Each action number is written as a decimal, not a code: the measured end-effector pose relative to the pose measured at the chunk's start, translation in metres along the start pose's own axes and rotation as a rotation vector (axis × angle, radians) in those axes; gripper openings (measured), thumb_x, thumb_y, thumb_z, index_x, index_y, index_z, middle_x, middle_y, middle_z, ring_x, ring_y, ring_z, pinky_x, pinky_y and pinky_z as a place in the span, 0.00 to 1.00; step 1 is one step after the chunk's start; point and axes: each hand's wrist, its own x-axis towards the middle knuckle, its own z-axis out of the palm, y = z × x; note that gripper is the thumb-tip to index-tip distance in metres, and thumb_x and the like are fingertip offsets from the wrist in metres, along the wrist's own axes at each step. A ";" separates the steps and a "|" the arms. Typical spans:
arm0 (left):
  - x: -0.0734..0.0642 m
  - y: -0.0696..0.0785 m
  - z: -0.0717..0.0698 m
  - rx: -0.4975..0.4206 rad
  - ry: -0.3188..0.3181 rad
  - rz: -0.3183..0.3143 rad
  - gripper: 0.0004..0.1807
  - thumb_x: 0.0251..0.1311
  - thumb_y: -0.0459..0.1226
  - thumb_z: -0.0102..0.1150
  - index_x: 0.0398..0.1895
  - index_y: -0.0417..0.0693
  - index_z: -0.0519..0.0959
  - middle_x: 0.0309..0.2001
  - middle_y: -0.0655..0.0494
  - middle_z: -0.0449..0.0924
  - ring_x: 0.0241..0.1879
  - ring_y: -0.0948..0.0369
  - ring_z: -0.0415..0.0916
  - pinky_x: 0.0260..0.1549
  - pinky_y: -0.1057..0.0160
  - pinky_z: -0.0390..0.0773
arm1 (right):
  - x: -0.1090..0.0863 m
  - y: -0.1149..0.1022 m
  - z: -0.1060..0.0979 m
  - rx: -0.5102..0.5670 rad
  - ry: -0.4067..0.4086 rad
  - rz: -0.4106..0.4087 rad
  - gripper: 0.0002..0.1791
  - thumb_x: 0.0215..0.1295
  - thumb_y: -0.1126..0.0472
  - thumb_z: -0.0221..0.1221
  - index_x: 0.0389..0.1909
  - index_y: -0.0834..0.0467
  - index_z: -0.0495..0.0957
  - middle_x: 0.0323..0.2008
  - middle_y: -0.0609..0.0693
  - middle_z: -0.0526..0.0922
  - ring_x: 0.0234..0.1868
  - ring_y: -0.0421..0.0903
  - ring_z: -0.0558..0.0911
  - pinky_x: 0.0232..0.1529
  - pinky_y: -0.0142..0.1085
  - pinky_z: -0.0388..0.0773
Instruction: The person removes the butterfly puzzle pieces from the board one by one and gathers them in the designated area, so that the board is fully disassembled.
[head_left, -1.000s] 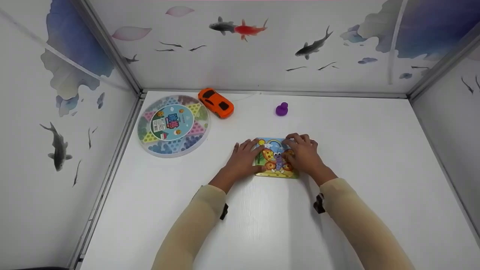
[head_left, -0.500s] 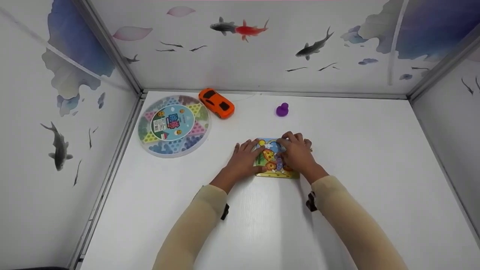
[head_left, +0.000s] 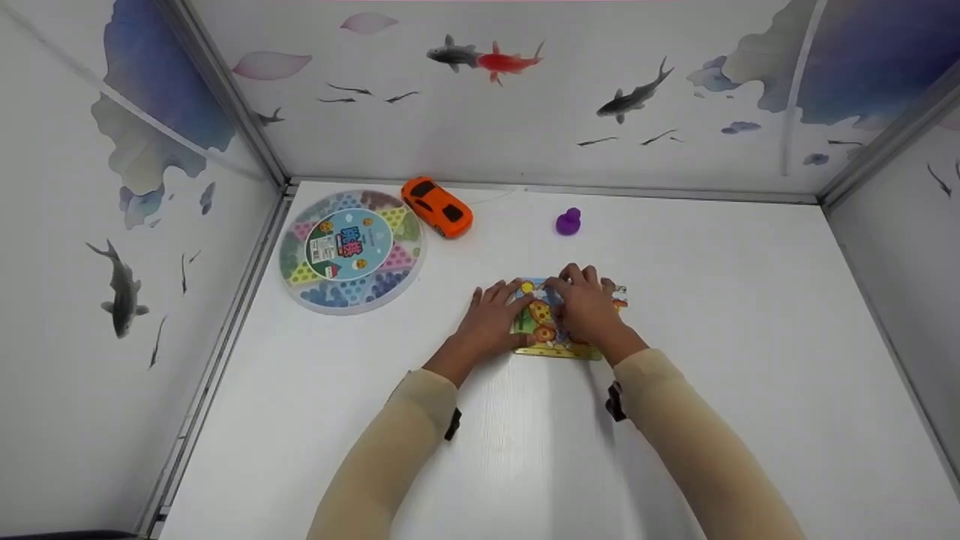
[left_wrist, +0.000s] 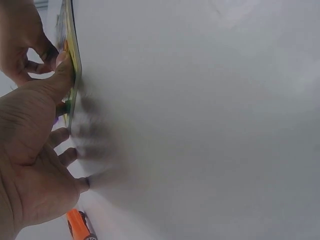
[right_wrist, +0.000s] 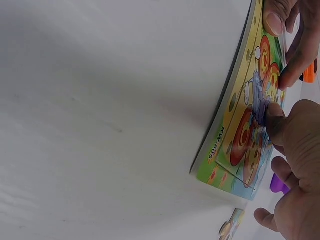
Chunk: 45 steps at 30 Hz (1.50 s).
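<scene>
A flat square picture board (head_left: 555,351) with a butterfly drawing lies between both hands. My left hand (head_left: 487,319) rests along its left side. Its thumb and index finger touch the board top, while the other fingers spread onto the table. My right hand (head_left: 589,307) bends over the upper middle of the board. In the right wrist view, the right thumb (right_wrist: 275,122) touches the picture beside the purple butterfly body. Thumb and index tips come close together there, and I cannot tell whether something is pinched. A small loose printed piece with a round knob (right_wrist: 226,229) lies right of the board.
A round Chinese checkers set (head_left: 352,300) lies at the back left, with an orange toy car (head_left: 437,208) against its edge. A purple rubber-duck-like toy (head_left: 568,222) stands behind the board. Printed panels (head_left: 525,127) wall in the white table at the back and sides.
My right hand has slid left across the board, covering more of the butterfly and exposing the loose piece at the right. My left hand has stayed in place on the board.
</scene>
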 end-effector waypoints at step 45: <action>-0.009 0.012 -0.009 0.126 0.017 -0.008 0.44 0.75 0.61 0.65 0.89 0.62 0.63 0.92 0.55 0.49 0.91 0.47 0.48 0.88 0.35 0.50 | 0.005 0.001 0.000 0.045 -0.026 0.031 0.32 0.71 0.62 0.72 0.75 0.55 0.76 0.68 0.59 0.73 0.67 0.62 0.70 0.67 0.72 0.73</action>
